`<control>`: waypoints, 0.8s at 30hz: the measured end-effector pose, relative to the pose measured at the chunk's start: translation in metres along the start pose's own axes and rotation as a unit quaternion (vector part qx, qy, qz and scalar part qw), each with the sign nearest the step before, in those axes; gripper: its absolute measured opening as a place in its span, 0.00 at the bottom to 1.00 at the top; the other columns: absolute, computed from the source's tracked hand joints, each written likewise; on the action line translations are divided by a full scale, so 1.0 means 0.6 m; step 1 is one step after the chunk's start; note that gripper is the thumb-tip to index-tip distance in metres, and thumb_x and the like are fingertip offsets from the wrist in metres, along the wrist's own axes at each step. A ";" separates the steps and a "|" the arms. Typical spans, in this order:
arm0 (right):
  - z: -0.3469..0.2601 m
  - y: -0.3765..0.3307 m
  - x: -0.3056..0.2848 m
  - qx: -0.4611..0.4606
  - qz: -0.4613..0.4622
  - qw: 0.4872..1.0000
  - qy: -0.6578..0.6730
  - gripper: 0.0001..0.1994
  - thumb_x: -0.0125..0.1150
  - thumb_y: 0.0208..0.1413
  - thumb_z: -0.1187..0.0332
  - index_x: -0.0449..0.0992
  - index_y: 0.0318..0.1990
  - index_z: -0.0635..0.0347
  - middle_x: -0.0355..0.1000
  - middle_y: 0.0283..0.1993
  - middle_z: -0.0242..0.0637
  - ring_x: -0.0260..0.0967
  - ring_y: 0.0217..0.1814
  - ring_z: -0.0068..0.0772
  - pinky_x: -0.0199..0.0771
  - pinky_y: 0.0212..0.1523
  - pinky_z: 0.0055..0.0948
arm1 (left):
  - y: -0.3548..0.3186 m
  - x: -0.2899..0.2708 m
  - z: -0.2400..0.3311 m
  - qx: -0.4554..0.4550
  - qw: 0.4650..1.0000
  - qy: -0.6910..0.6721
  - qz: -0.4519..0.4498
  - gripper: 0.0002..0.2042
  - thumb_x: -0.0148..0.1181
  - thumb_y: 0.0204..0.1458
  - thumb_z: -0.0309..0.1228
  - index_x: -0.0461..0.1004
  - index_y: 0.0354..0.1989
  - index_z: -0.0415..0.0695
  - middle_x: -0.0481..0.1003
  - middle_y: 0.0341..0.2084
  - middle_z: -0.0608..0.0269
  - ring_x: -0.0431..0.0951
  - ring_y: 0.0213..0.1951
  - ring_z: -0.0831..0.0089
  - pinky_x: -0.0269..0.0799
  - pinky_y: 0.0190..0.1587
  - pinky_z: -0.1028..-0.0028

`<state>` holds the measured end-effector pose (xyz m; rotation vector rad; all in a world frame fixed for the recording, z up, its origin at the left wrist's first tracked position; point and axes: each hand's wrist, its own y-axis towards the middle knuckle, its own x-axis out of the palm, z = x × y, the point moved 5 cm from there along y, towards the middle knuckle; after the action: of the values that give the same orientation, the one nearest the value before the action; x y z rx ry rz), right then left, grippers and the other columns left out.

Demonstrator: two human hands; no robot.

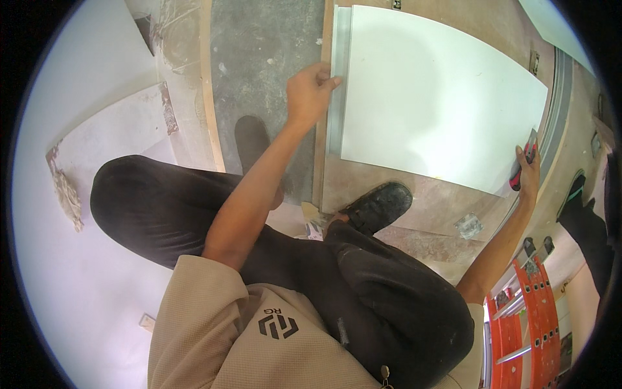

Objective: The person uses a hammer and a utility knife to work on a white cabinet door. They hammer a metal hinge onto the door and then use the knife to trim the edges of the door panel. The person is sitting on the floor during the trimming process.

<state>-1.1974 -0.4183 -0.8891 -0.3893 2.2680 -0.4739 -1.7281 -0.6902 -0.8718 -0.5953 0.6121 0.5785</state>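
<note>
A large white panel lies flat on the floor ahead of me. Along its left side runs a narrow grey-white strip, seemingly a profile or a second panel's edge. My left hand is closed at that strip, thumb and forefinger pinching its outer edge. At the panel's near right corner, my right hand wraps round a red and black utility knife whose grey front end points away from me. The hand rests against or just over the panel's right edge; whether the blade is out is too small to tell.
A dark grey floor strip with wooden edging lies left of the panel. My shoe is near the panel's front edge. An orange ladder lies at the lower right. A metal track runs past the right side; a white wall stands left.
</note>
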 end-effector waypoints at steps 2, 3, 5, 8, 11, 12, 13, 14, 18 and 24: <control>0.006 0.000 -0.001 0.004 0.000 1.000 0.020 0.40 0.71 0.59 0.51 0.63 0.74 0.57 0.64 0.68 0.40 0.62 0.69 0.39 0.58 0.71 0.36 | -0.001 0.001 0.008 0.002 1.000 -0.004 0.006 0.17 0.71 0.51 0.30 0.82 0.47 0.35 0.83 0.38 0.45 0.85 0.38 0.58 0.78 0.42 0.64; 0.004 0.000 -0.002 0.006 0.001 1.000 0.030 0.40 0.71 0.59 0.51 0.63 0.74 0.57 0.64 0.68 0.40 0.63 0.69 0.38 0.58 0.71 0.36 | -0.001 0.001 0.009 0.013 1.000 0.008 0.016 0.17 0.71 0.51 0.30 0.82 0.47 0.35 0.83 0.37 0.45 0.85 0.38 0.58 0.78 0.42 0.64; 0.000 -0.003 0.001 0.008 -0.001 0.999 0.040 0.40 0.71 0.59 0.52 0.62 0.74 0.57 0.65 0.68 0.40 0.62 0.69 0.38 0.58 0.71 0.36 | -0.002 0.002 0.010 0.033 0.998 0.032 0.035 0.17 0.71 0.51 0.29 0.82 0.47 0.34 0.83 0.36 0.45 0.84 0.37 0.58 0.78 0.42 0.64; -0.013 -0.006 0.012 0.011 0.006 1.000 0.020 0.39 0.71 0.60 0.53 0.62 0.75 0.56 0.65 0.68 0.41 0.62 0.70 0.38 0.57 0.72 0.36 | -0.002 0.002 0.000 0.010 0.999 0.040 0.032 0.15 0.72 0.52 0.31 0.84 0.44 0.36 0.84 0.34 0.51 0.84 0.36 0.64 0.78 0.42 0.68; -0.003 -0.004 -0.003 0.004 0.009 1.000 0.006 0.39 0.70 0.60 0.53 0.61 0.76 0.53 0.64 0.68 0.42 0.61 0.71 0.39 0.56 0.73 0.36 | -0.001 0.003 0.018 0.010 0.999 0.038 0.012 0.14 0.71 0.52 0.31 0.84 0.45 0.36 0.84 0.35 0.50 0.84 0.37 0.63 0.79 0.43 0.68; -0.001 -0.001 -0.002 -0.003 0.003 1.000 0.008 0.39 0.70 0.60 0.53 0.60 0.76 0.52 0.63 0.69 0.43 0.60 0.72 0.39 0.56 0.73 0.36 | -0.001 0.003 0.016 0.012 0.999 0.039 0.015 0.14 0.71 0.52 0.31 0.83 0.45 0.36 0.84 0.35 0.50 0.84 0.37 0.63 0.79 0.43 0.68; 0.003 0.000 -0.003 -0.004 0.000 1.000 0.003 0.39 0.70 0.60 0.53 0.60 0.76 0.52 0.63 0.69 0.43 0.60 0.72 0.39 0.56 0.73 0.36 | -0.001 0.003 0.015 0.014 0.999 0.041 0.017 0.14 0.71 0.52 0.31 0.83 0.45 0.36 0.84 0.36 0.50 0.84 0.38 0.63 0.79 0.43 0.67; 0.005 0.002 -0.004 -0.005 -0.003 1.000 -0.003 0.39 0.70 0.60 0.52 0.60 0.76 0.51 0.62 0.69 0.43 0.60 0.72 0.40 0.56 0.73 0.36 | -0.001 0.004 0.013 0.016 0.999 0.042 0.020 0.14 0.71 0.53 0.31 0.83 0.45 0.36 0.84 0.36 0.49 0.84 0.38 0.63 0.79 0.43 0.67; -0.010 -0.005 0.002 -0.005 0.013 0.999 -0.033 0.39 0.69 0.61 0.52 0.60 0.76 0.51 0.62 0.69 0.43 0.60 0.72 0.41 0.56 0.72 0.37 | -0.001 0.002 0.010 0.024 0.999 0.034 0.026 0.14 0.69 0.54 0.30 0.83 0.46 0.36 0.83 0.37 0.48 0.84 0.39 0.62 0.79 0.44 0.67; -0.011 -0.007 0.004 -0.002 0.008 1.000 -0.010 0.40 0.69 0.61 0.51 0.59 0.76 0.52 0.63 0.67 0.44 0.61 0.71 0.43 0.56 0.72 0.38 | -0.007 0.001 0.014 0.033 0.998 0.033 0.031 0.15 0.66 0.57 0.32 0.82 0.48 0.34 0.83 0.40 0.47 0.84 0.40 0.61 0.78 0.45 0.66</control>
<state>-1.2036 -0.4219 -0.8845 -0.3755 2.2509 -0.4562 -1.7220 -0.6870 -0.8651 -0.5360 0.7106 0.5971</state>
